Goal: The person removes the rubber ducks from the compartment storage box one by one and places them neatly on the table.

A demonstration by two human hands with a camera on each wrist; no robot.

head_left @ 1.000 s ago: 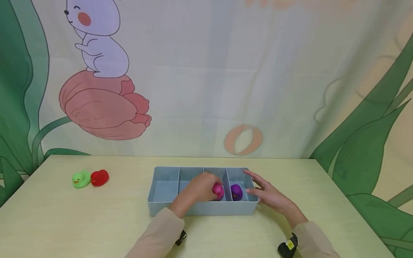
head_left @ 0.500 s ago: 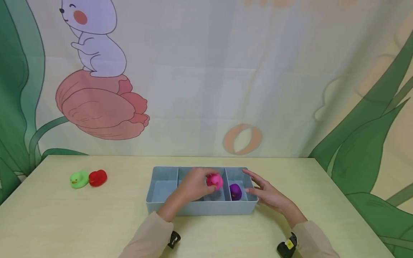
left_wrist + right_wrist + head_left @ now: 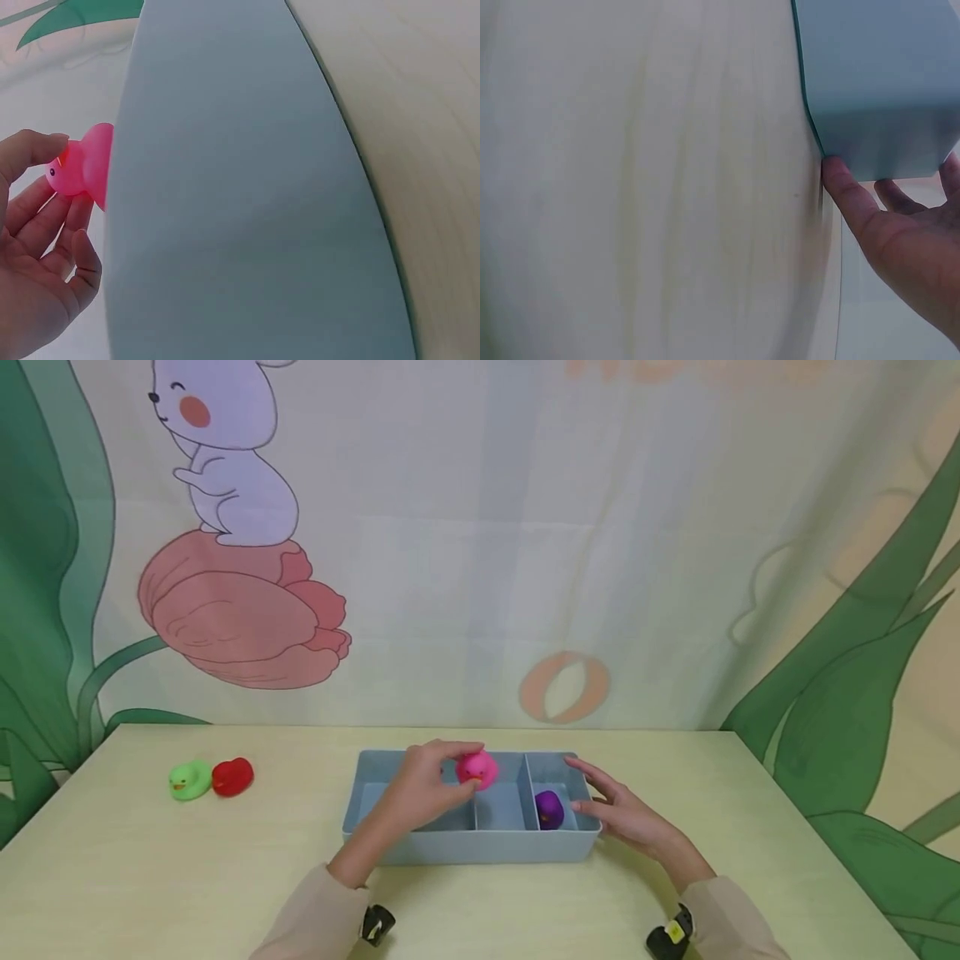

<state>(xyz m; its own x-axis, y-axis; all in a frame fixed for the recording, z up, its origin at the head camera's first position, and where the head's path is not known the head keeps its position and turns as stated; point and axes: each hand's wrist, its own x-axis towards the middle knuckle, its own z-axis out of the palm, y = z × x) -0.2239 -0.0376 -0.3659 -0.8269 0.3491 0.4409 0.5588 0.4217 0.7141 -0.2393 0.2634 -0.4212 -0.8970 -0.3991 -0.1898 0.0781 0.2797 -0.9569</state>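
Observation:
My left hand (image 3: 422, 785) pinches a pink rubber duck (image 3: 480, 769) between thumb and fingers, over the middle of a grey-blue divided box (image 3: 487, 848). In the left wrist view the duck (image 3: 75, 169) shows beyond the box's long wall, its head toward the thumb. At the box's right end, my right hand (image 3: 626, 814) touches the rim and end wall with fairly straight fingers; the right wrist view shows fingertips (image 3: 834, 166) against that end. A purple rubber duck (image 3: 550, 810) sits in the rightmost compartment.
On the table's left side a green rubber duck (image 3: 190, 779) stands beside a red one (image 3: 232, 776). The pale wooden table (image 3: 187, 885) ends at a printed cloth backdrop (image 3: 450, 610) with a cartoon animal and leaves.
My left hand has lifted the pink duck out of the compartment left of the purple one and moved it up and leftward. My right hand has stayed at the box's end.

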